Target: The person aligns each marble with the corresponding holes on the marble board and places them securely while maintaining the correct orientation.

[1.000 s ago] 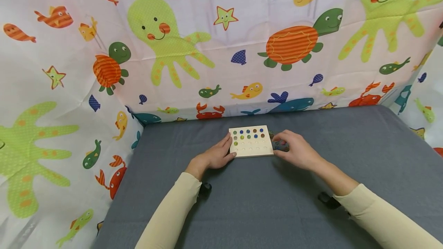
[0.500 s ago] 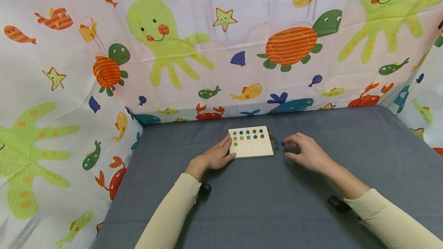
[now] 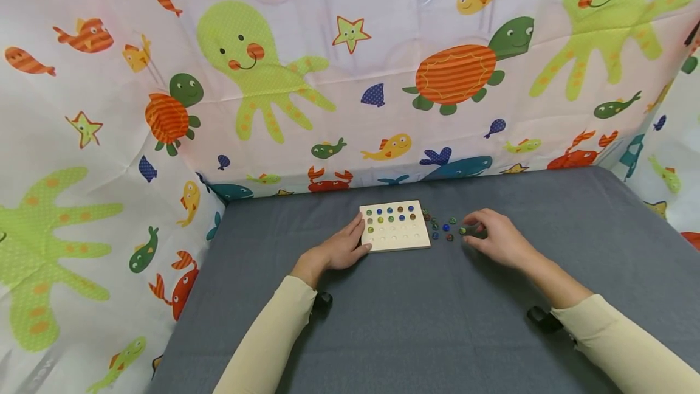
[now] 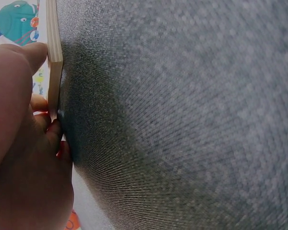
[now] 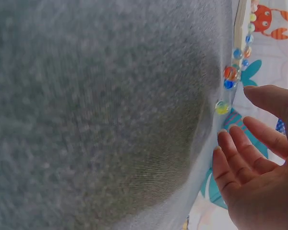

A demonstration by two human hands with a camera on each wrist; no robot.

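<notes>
With your left hand (image 3: 343, 247) pressed flat against the wooden board (image 3: 395, 226), about eleven holes are filled, and your loosely spread right hand (image 3: 494, 239) holds nothing, nearest the loose marbles (image 3: 444, 229) just beside the board.

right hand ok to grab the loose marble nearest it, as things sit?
Probably yes. The right hand is open, its fingers just short of the yellow-green marble, with only bare grey cloth between; the other marbles lie beyond.

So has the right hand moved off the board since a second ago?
Yes. The right hand slid rightward from the wooden board, uncovering loose marbles on the cloth.
</notes>
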